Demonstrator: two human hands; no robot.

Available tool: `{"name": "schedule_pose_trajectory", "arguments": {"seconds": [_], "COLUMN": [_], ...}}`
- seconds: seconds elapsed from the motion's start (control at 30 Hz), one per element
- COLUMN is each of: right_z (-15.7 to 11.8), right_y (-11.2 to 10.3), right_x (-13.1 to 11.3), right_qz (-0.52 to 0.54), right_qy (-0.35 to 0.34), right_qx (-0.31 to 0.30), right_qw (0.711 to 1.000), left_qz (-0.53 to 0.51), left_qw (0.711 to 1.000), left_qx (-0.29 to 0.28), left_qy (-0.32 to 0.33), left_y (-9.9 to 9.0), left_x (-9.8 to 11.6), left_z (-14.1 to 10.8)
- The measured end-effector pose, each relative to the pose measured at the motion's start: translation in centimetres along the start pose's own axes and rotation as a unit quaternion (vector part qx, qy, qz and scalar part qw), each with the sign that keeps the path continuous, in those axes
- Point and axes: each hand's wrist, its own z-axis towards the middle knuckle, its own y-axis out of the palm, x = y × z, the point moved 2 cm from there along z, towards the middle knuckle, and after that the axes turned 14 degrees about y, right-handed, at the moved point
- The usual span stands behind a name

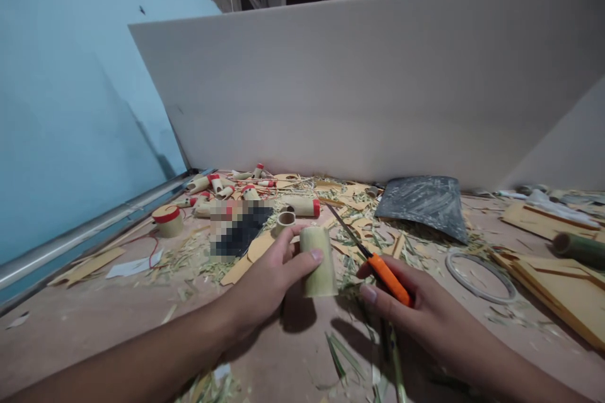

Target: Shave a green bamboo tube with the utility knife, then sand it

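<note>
My left hand (290, 261) grips a short pale-green bamboo tube (319, 264) upright, its thumb across the near side. The tube's skin looks shaved, and a shadow falls on the table below it. To the right, my right hand (401, 293) is closed on the orange handle of a utility knife (388, 278). Its long dark blade points up and to the left, behind the tube and apart from it. Just beyond my left fingers stands another open bamboo ring (286, 220). Green shavings (341, 352) lie below the hands.
Several bamboo pieces with red ends (215, 184) lie at the back left, near a red-topped cylinder (167, 221). A dark sandpaper sheet (420, 204) curls at the back right. A tape ring (481, 277) and yellow boards (558, 289) lie right. A white panel (378, 88) closes off the back.
</note>
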Motion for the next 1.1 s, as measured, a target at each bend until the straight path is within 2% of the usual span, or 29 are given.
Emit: {"name": "schedule_pose_trajectory", "arguments": {"seconds": [0.13,0.27,0.37,0.5,0.6,0.73,1.0,1.1], "right_z": [-0.2,-0.3,-0.4,-0.5,-0.6,-0.8,-1.2,-1.2], "right_y": [0.2,0.2,0.0,-0.4,-0.5,-0.4,0.1,0.2], "right_x": [-0.1,-0.9,-1.5,-1.6,-1.1,-0.6,-0.8,-0.7], "right_qz": [0.036,0.069,0.068,0.050,0.089,0.166,0.177,0.165], "right_qy": [0.003,-0.002,0.015,0.043,0.068,0.102,0.112,0.100], "right_qx": [-0.022,-0.040,-0.018,0.013,-0.034,-0.118,-0.177,-0.174], "right_qw": [0.999,0.997,0.997,0.998,0.993,0.974,0.962,0.966], "left_qz": [0.031,-0.005,-0.013,0.052,0.082,0.036,-0.001,-0.013], "left_qw": [0.999,0.999,0.997,0.993,0.983,0.970,0.949,0.945], "left_qx": [-0.006,-0.028,-0.051,-0.079,-0.127,-0.184,-0.227,-0.241], "left_qy": [-0.007,-0.033,-0.065,-0.075,-0.101,-0.153,-0.219,-0.222], "left_y": [-0.2,0.4,0.9,0.9,0.7,1.0,1.7,1.9], "left_x": [-0.3,-0.5,-0.6,-0.7,-0.6,-0.3,-0.6,-1.1], "left_z": [-0.1,-0.6,-0.9,-0.9,-1.0,-1.3,-2.2,-2.5]}}
